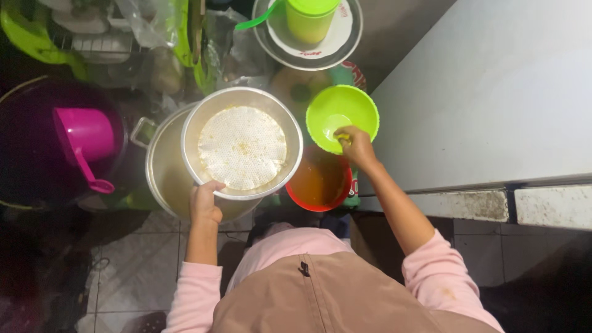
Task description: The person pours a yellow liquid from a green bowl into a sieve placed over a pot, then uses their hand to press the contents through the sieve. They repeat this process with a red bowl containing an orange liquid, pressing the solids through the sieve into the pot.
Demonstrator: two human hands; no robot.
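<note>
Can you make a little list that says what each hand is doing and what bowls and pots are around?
left hand: grips the near rim of the metal sieve
metal sieve: round, pale mesh inside, sits over the big metal pot
right hand: holds the near rim of the green bowl
red bowl: below the green bowl, brownish liquid inside
pink scoop: in the dark tub on the left
green cup: on a white plate at the top
floor: grey tiles

Clear plastic bags crumpled at top left.
</note>
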